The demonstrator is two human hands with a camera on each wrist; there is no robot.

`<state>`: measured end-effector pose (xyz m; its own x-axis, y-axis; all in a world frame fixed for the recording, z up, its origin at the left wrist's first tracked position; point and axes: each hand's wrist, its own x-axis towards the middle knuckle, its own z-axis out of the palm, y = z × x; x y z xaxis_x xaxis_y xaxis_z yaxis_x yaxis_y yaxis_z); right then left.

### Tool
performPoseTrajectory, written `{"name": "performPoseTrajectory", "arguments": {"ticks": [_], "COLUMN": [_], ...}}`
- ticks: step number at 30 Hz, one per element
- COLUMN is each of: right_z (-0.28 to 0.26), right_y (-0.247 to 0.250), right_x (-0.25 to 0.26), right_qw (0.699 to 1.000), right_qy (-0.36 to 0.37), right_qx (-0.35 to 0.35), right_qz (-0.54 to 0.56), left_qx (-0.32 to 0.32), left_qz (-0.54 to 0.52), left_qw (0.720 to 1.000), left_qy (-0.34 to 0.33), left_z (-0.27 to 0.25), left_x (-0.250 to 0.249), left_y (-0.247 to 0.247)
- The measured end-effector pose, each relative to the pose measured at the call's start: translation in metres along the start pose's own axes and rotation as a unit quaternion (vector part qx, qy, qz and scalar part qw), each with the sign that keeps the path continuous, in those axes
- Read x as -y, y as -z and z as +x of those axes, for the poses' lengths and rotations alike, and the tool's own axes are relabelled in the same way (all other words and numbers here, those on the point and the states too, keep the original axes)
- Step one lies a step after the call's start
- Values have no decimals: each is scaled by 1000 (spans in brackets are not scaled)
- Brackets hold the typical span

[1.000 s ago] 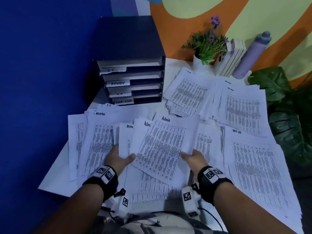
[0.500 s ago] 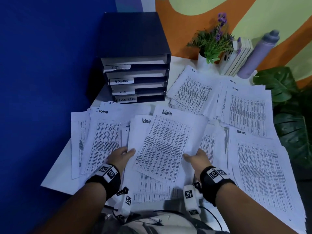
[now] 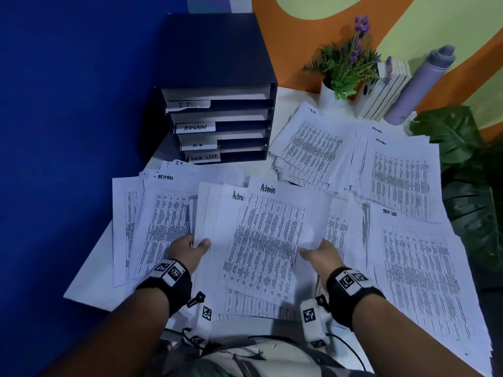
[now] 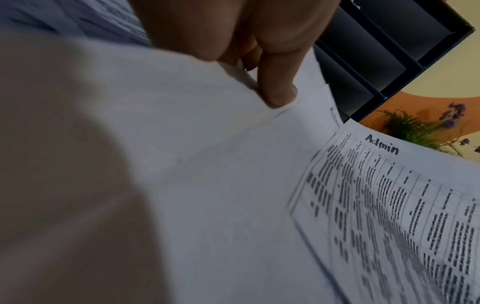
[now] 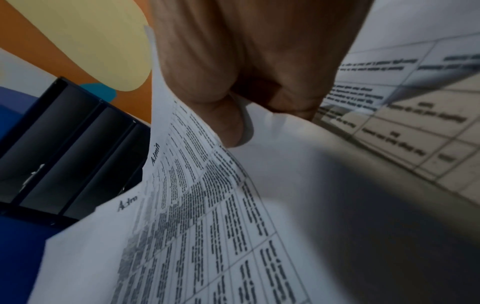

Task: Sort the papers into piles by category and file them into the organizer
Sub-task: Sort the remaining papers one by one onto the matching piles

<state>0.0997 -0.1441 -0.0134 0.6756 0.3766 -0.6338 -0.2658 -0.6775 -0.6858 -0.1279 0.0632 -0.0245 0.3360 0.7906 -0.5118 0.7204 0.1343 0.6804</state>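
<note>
A loose stack of printed sheets headed "Admin" [image 3: 268,235] is lifted off the table between both hands. My left hand [image 3: 190,247] pinches the stack's left edge, thumb on top. My right hand [image 3: 317,251] grips the right edge of the top Admin sheet [image 5: 207,205], thumb over it. In the left wrist view a fingertip [image 4: 278,96] presses on the paper beside the Admin sheet [image 4: 389,205]. The dark organizer [image 3: 217,91] stands at the back left with slots labelled IT, ADMIN, H.R and TASK LIST. Other piles lie around: ADMIN at left [image 3: 160,227], H.R [image 3: 313,148], TASK LIST [image 3: 419,268].
A potted plant with purple flowers [image 3: 345,63], some books [image 3: 386,88] and a grey bottle [image 3: 419,83] stand at the back right of the white table [image 3: 89,281]. Large green leaves [image 3: 471,186] hang past the right edge. A blue wall is on the left.
Both hands have raised the Admin sheets a little and drawn them together. The top sheet now stands straighter and hides more of the sheet behind it.
</note>
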Motion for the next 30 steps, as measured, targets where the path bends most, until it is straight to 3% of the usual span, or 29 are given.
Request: {"name": "performPoseTrajectory", "arguments": {"ticks": [5,8,15,22,30], "right_z": [-5,0,-1,4,2], "right_y": [1,4,8,5,7], "right_x": [3,4,8,0,0], "right_qw": [998,996,989,982,975], "right_qy": [46,71,42,52,63], "right_qx": [19,-19,-8,-10,-21], "right_qz": [34,56,140,182,212], "left_qx": [-18,-21,-27,11,10], "left_qz": [-66,-76,-123,-184,-228], "left_qw": [998,997,992,983,974], "left_qy": [3,14,14,-22,-7], "left_z": [-2,2,-3,-15,-16], "left_x": [0,5,1,-6,-6], "left_y": [-3,-4,-4,-1,2]}}
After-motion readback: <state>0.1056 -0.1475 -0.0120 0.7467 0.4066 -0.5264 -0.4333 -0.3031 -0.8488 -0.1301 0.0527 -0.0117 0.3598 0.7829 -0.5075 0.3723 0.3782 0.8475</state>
